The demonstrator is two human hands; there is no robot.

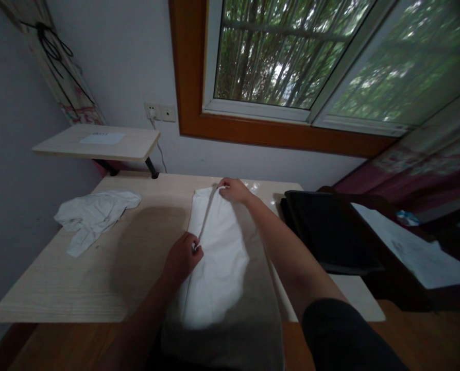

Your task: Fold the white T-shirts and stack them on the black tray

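A long, folded white garment lies on the light wooden table and hangs over its front edge; its exact kind does not show. With its thumb and fingers closed, my left hand pinches the garment's left edge around the middle of its length. Farther back, my right hand grips the top end near the table's rear edge. Between the two hands a strip of fabric is lifted into a narrow ridge. A crumpled white cloth rests apart from both hands, on the table's left side.
A small raised shelf with a paper sheet stands at the back left, near a wall socket. On the right are a black flat case and large white papers. A window is behind the table.
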